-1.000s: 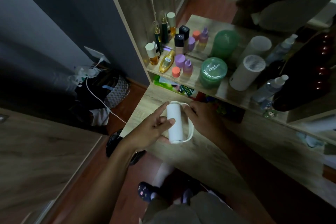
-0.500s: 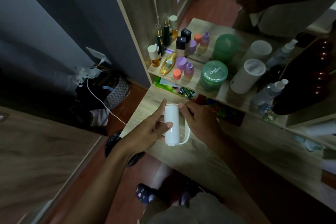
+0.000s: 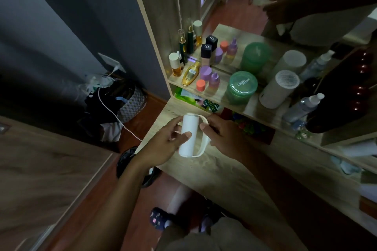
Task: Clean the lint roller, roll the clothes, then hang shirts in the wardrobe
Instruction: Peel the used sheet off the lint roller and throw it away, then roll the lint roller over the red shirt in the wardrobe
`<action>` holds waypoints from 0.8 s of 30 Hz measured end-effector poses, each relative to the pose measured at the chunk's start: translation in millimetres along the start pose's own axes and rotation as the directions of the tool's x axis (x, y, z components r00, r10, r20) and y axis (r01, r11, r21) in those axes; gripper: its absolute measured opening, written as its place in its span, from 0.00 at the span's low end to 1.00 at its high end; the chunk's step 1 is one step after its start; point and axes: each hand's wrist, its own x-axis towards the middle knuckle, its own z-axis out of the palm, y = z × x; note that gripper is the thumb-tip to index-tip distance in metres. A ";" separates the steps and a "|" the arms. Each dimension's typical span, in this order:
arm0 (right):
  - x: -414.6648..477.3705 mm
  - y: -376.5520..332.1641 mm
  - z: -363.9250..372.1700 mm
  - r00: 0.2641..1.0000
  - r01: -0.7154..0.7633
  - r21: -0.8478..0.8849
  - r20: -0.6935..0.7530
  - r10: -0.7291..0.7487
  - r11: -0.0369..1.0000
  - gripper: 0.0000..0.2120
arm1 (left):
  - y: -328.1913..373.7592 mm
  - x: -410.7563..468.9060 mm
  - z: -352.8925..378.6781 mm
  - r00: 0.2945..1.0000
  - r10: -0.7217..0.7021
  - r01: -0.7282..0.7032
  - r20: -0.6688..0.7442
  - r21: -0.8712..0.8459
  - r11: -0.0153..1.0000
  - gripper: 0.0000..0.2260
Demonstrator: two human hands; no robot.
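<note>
The white lint roller (image 3: pixel 189 128) is held upright over the wooden dressing table (image 3: pixel 220 173), its curved white handle looping along its right side. My left hand (image 3: pixel 165 144) grips the roll from the left, with the thumb across its front. My right hand (image 3: pixel 222 134) holds the handle from the right, fingertips at the roll's upper edge. No shirts or wardrobe interior appear in view.
A shelf (image 3: pixel 228 100) behind the table carries several cosmetic bottles, a green jar (image 3: pixel 241 87), a white cylinder (image 3: pixel 279 89) and spray bottles, doubled in a mirror. A black bin (image 3: pixel 130 163) and a bag with a white cable (image 3: pixel 114 114) sit on the floor at left.
Both hands kept hold of the lint roller. My left thumb shifted across the roll's front and my right fingers moved toward the roll's top edge.
</note>
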 end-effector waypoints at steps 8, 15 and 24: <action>-1.5 -23.3 18.1 0.995 -0.042 -0.057 0.092 0.048 0.997 0.21 | 5.7 -3.5 -11.8 0.956 0.129 -0.089 -0.264 0.159 0.983 0.19; 21.5 -85.1 53.2 0.995 -0.021 -0.018 0.093 0.023 1.000 0.18 | 7.3 -38.6 -63.7 0.880 0.231 -0.129 -0.415 0.259 0.957 0.18; 75.0 -188.3 169.0 0.991 -0.007 0.105 0.136 -0.008 0.994 0.20 | -35.2 -96.5 -209.5 0.746 0.278 -0.161 -0.605 0.241 0.957 0.11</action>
